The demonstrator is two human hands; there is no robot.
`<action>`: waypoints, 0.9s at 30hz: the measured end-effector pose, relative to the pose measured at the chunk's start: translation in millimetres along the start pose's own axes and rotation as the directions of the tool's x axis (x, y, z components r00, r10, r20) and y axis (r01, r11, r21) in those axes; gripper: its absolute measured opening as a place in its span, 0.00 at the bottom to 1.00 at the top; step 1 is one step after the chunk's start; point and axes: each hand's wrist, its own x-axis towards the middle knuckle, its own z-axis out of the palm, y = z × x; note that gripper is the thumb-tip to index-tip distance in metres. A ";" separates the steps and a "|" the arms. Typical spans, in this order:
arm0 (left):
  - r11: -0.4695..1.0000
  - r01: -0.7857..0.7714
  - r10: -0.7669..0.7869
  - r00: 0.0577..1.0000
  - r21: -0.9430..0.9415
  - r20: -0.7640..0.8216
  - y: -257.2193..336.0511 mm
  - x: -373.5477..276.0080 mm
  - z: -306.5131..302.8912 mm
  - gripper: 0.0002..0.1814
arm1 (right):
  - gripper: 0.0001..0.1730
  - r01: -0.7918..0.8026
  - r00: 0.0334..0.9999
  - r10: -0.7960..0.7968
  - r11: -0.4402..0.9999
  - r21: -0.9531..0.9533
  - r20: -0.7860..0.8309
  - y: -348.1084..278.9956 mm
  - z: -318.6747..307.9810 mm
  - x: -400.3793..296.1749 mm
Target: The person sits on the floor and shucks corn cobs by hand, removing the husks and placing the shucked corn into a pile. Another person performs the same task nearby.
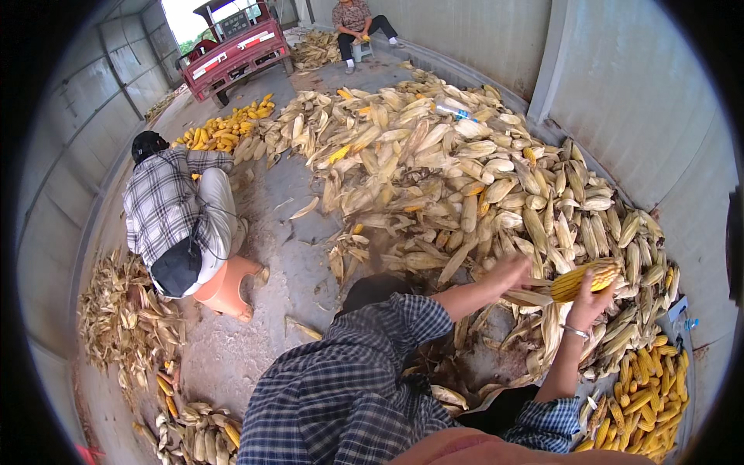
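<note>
My right hand [590,299], with a bracelet at the wrist, is wrapped around a yellow corn cob [572,282] whose kernels are bare. Dry husk leaves [532,295] still hang from the cob's left end. Those leaves are pinched by my left hand [511,273], which is slightly blurred, and its fingertips are partly hidden. Beneath both hands spreads a large heap of unhusked corn ears [494,192], pale and dry. Husked yellow cobs [645,401] are piled below my right forearm, near the wall.
A co-worker [168,209] sits on an orange plastic stool [226,288] at left, between loose husks [125,314] and yellow cobs [224,131]. Another person [354,23] sits by the wall. A red cargo tricycle [238,52] stands behind. A plastic bottle [456,111] lies on the heap.
</note>
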 end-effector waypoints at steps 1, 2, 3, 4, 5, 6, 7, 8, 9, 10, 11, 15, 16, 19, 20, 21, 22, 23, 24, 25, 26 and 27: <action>0.960 0.246 -0.222 0.960 -0.133 0.171 9.9 -13.0 11.5 0.28 | 0.33 0.061 0.990 -0.064 0.998 0.025 0.126 11.5 -4.4 -2.2; 0.903 0.372 -0.299 0.903 -0.215 0.308 5.3 -16.6 12.2 0.32 | 0.33 0.145 0.973 -0.149 0.989 0.037 0.175 5.4 1.7 -16.4; 0.823 0.495 -0.350 0.829 -0.280 0.436 2.2 -19.2 8.2 0.35 | 0.31 0.075 0.952 -0.102 0.992 0.102 0.289 -8.0 9.1 -31.5; 0.715 0.525 -0.271 0.817 -0.462 0.509 1.0 -17.9 8.1 0.35 | 0.30 0.267 0.876 -0.268 0.962 0.061 0.401 -20.9 13.5 -42.6; 0.570 0.544 -0.181 0.814 -0.616 0.552 1.3 -15.5 4.7 0.36 | 0.31 0.303 0.800 -0.291 0.951 0.065 0.525 -41.7 15.4 -55.1; 0.438 0.606 0.105 0.699 -0.664 0.707 -12.4 -0.6 0.0 0.33 | 0.34 0.293 0.723 -0.347 0.937 0.190 0.597 -33.7 19.2 -61.8; 0.660 0.352 0.319 0.668 -0.663 0.673 -15.8 8.6 -2.6 0.28 | 0.34 0.375 0.634 -0.427 0.899 0.225 0.645 -37.5 18.6 -65.2; 0.722 0.134 0.335 0.791 -0.679 0.512 -32.5 3.5 -4.9 0.26 | 0.31 0.423 0.545 -0.445 0.877 0.225 0.710 -43.0 15.9 -62.7; 0.796 0.019 0.296 0.860 -0.605 0.416 -33.1 -1.0 -6.8 0.25 | 0.30 0.468 0.443 -0.460 0.851 0.238 0.770 -49.4 14.4 -61.5; 0.866 -0.071 0.254 0.915 -0.495 0.313 -30.8 -8.4 -8.2 0.24 | 0.30 0.298 0.566 -0.402 0.914 0.276 0.720 -46.3 12.3 -63.1; 0.940 -0.031 0.134 0.950 -0.341 0.282 -33.9 8.0 -10.7 0.25 | 0.30 0.120 0.672 -0.317 0.939 0.324 0.669 -38.3 9.0 -64.7; 0.987 -0.093 0.115 0.978 -0.127 0.173 -16.0 -6.7 16.0 0.34 | 0.26 -0.340 0.828 0.357 0.933 -0.118 0.432 1.6 -12.8 -44.8; 0.991 -0.115 0.122 0.983 -0.062 0.134 -12.6 -12.6 26.9 0.35 | 0.30 -0.374 0.806 0.353 0.926 -0.053 0.475 15.6 -10.8 -46.3; 0.940 -0.244 0.217 0.967 0.237 0.136 -28.8 -21.0 35.0 0.42 | 0.27 -0.640 0.687 0.554 0.767 0.030 0.471 19.9 1.2 -50.0; 0.891 -0.295 0.251 0.954 0.345 0.166 -37.8 -21.7 35.7 0.44 | 0.23 -0.692 0.658 0.599 0.719 0.055 0.456 22.9 5.8 -45.5; 0.827 -0.344 0.279 0.938 0.444 0.208 -39.9 -24.6 37.8 0.46 | 0.20 -0.739 0.630 0.643 0.668 0.081 0.435 29.3 6.2 -40.3; 0.816 -0.340 0.258 0.938 0.466 0.232 -39.1 -31.5 38.7 0.50 | 0.14 -0.784 0.590 0.705 0.618 0.067 0.393 35.1 6.7 -37.6; 0.798 -0.336 0.256 0.941 0.500 0.222 -44.6 -31.1 39.9 0.51 | 0.15 -0.744 0.640 0.683 0.666 0.059 0.352 41.0 7.9 -36.1; 0.778 -0.334 0.259 0.942 0.532 0.212 -46.6 -32.2 41.6 0.52 | 0.15 -0.748 0.642 0.687 0.658 0.084 0.341 45.0 10.6 -34.8; 0.757 -0.331 0.262 0.944 0.564 0.202 -47.9 -32.2 42.1 0.53 | 0.15 -0.752 0.644 0.690 0.650 0.109 0.331 48.9 12.9 -33.0; 0.753 -0.322 0.231 0.946 0.574 0.227 -49.0 -32.4 40.4 0.53 | 0.14 -0.784 0.614 0.707 0.599 0.164 0.350 52.5 13.2 -29.8; 0.753 -0.330 0.230 0.942 0.570 0.243 -48.7 -33.3 39.2 0.53 | 0.14 -0.812 0.581 0.722 0.541 0.217 0.375 54.6 15.2 -27.1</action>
